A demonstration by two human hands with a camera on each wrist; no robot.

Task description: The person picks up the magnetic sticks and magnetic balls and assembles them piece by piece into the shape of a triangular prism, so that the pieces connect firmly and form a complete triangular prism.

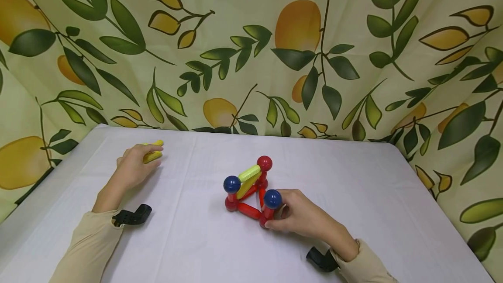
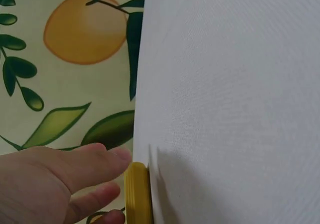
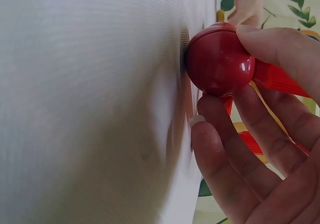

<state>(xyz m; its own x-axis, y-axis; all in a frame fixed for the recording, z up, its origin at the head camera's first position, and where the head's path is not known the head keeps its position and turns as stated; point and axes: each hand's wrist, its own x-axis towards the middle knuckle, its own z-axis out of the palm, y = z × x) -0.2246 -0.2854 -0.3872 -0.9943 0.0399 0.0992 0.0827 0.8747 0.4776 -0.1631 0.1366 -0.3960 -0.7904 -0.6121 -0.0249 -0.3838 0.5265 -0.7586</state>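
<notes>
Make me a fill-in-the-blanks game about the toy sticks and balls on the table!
1. The left hand is on a loose stick whose colour is ____.
2. The right hand holds a corner of the toy frame where a red ball rests on the ____ tablecloth.
3. The frame's top corners carry one red ball and ____ blue balls.

Missing words: yellow; white; two

Both hands (image 1: pixel 135 165) (image 1: pixel 300 217) seemingly curled, grip closed.
</notes>
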